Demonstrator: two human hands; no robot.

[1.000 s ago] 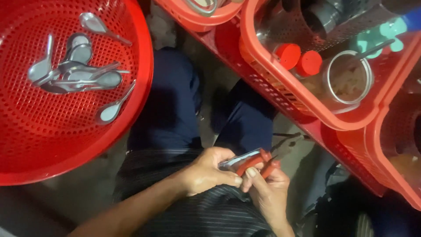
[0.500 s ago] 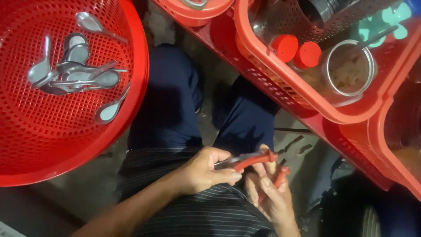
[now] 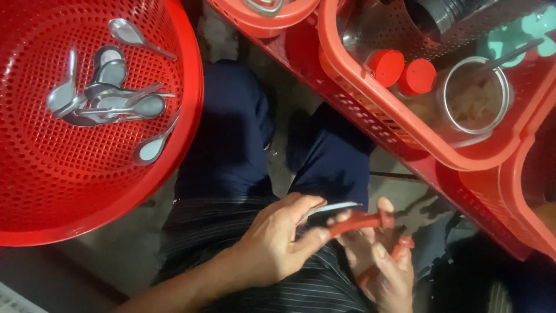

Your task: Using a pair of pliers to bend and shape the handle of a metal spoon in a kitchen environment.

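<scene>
My left hand (image 3: pixel 269 246) and my right hand (image 3: pixel 385 272) meet over my lap, both on a red-handled metal tool (image 3: pixel 360 221). The left thumb and fingers pinch it near its thin silver blade (image 3: pixel 335 207). My right hand holds the red handle end, where a second red part (image 3: pixel 402 250) sticks out lower down, apart from the upper one. I cannot tell exactly what kind of tool it is. My dark trousers and striped shirt lie under the hands.
A round red perforated basket (image 3: pixel 52 197) at the left holds several metal spoons (image 3: pixel 110 104). At the upper right a red crate (image 3: pixel 370 116) holds two red-lidded jars (image 3: pixel 402 71) and a steel pot (image 3: pixel 478 98). Another red basket rim (image 3: pixel 266 20) shows at the top.
The tool's two red parts, together a second ago, now stand apart. My right hand has slid lower and to the right; my left hand still pinches the blade end.
</scene>
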